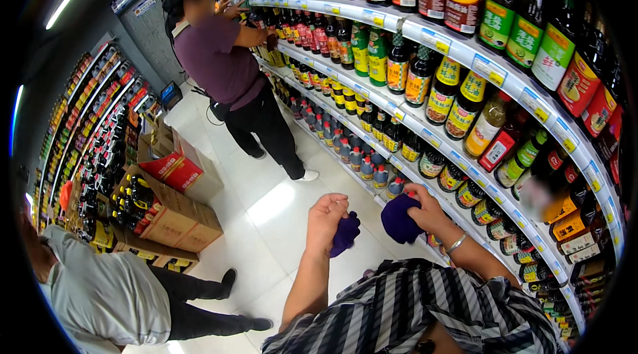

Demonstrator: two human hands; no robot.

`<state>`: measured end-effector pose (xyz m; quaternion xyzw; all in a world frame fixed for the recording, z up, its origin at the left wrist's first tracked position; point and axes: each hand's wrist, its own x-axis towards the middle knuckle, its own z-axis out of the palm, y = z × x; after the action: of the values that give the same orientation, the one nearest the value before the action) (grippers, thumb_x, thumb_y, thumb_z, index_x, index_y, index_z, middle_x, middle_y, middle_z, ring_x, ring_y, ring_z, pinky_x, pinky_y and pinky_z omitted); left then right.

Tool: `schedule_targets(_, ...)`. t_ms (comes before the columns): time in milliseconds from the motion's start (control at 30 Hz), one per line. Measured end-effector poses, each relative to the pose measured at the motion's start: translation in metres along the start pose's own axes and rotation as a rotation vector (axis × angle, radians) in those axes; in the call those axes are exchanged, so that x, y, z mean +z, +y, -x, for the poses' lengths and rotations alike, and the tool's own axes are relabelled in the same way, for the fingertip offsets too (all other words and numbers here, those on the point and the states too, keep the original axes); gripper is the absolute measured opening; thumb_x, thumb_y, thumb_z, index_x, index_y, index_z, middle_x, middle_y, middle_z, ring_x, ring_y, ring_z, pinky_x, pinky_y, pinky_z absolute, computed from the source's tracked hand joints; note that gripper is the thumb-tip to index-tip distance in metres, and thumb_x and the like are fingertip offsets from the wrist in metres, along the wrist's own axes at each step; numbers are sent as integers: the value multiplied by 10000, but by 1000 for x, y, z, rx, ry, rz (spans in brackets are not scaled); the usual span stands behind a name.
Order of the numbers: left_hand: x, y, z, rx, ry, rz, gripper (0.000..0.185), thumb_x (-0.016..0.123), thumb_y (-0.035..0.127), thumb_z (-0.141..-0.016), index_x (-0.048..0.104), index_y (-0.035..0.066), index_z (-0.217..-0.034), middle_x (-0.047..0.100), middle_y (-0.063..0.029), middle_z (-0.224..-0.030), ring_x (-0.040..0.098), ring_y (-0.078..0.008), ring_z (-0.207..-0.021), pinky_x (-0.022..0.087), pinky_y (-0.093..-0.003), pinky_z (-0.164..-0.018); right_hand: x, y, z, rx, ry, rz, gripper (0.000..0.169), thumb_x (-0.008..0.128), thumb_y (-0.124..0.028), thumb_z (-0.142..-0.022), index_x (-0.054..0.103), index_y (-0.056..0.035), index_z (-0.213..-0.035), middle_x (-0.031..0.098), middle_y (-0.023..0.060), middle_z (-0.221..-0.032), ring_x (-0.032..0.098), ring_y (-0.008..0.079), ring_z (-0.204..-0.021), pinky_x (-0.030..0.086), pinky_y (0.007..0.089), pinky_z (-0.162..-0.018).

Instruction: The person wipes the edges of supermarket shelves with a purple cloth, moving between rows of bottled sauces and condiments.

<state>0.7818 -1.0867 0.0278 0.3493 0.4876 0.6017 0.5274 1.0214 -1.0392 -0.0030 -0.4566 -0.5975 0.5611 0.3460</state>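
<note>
In front of the striped shirt, my left hand (pixel 325 212) is raised with its fingers curled. A small bunched dark purple cloth (pixel 346 235) is tucked against its palm side. My right hand (pixel 427 210), with a silver bangle (pixel 457 243) at the wrist, grips a larger bunched purple cloth (pixel 398 219) between thumb and fingers. The two cloths hang apart above the tiled floor. Neither hand touches the shelves; the right one is nearer to the lower shelf of bottles.
A long shelf rack (pixel 438 140) of sauce bottles curves along the right. One person in a purple shirt (pixel 219 55) reaches into it farther up the aisle. Another in a light grey shirt (pixel 107 294) stands at left, near cardboard boxes (pixel 182 219) of bottles.
</note>
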Motion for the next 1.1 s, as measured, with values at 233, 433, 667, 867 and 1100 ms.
schedule_targets(233,8,14,-24,9,-89,105,123,565,65,-825,579,26,-941,542,8,-638,471,-40,-548,370,-170,-491,70,-26,-39,-69,-632,179,410,645,-309,-769,573,-22,-1053,633,106,-883,586,164,-805,450,271,-743)
schedule_targets(433,-50,-8,-57,50,269,-413,170,604,115,-801,581,6,-930,535,0,-594,468,-60,-543,387,-201,-508,76,-21,-95,2,-455,-30,199,612,-179,-798,617,20,-786,599,14,-643,509,40,-619,428,213,-571)
schedule_targets(667,-78,-2,-106,-89,-51,-122,323,637,101,-768,559,28,-1072,557,-4,-840,506,-69,-739,411,-198,-668,76,-47,-182,-26,-515,-213,215,602,-171,-808,612,41,-773,560,-12,-630,468,34,-619,403,207,-547)
schedule_targets(867,-84,-26,-173,-170,0,-219,171,526,80,-848,591,23,-996,609,9,-871,535,-81,-786,425,-223,-735,71,-43,-259,-149,-591,-8,285,650,-190,-744,592,25,-921,606,74,-804,551,109,-734,450,243,-676)
schedule_targets(1100,-102,-19,-252,-251,139,-209,132,541,131,-848,603,15,-840,574,15,-690,479,-55,-582,380,-196,-543,43,38,-305,94,-352,111,354,649,-201,-680,608,4,-966,618,135,-899,590,190,-809,457,279,-748)
